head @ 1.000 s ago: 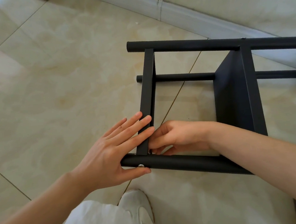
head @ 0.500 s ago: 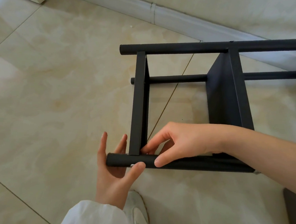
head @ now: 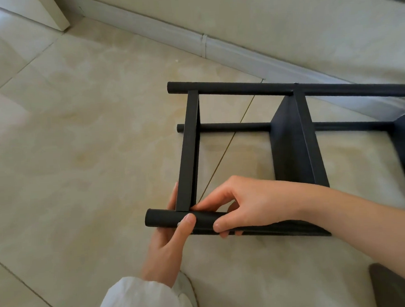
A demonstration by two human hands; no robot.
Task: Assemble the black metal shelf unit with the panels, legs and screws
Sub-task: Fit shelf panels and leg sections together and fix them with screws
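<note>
Gripping the near leg (head: pixel 163 221), both hands flank what looks like a screw (head: pixel 178 224).

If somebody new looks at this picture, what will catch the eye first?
First, the black shelf frame lying on its side on the pale tiled floor. Next, both hands at its near leg: the left hand grips the tube from below, thumb by a small screw, and the right hand holds it beside the crossbar.
</note>
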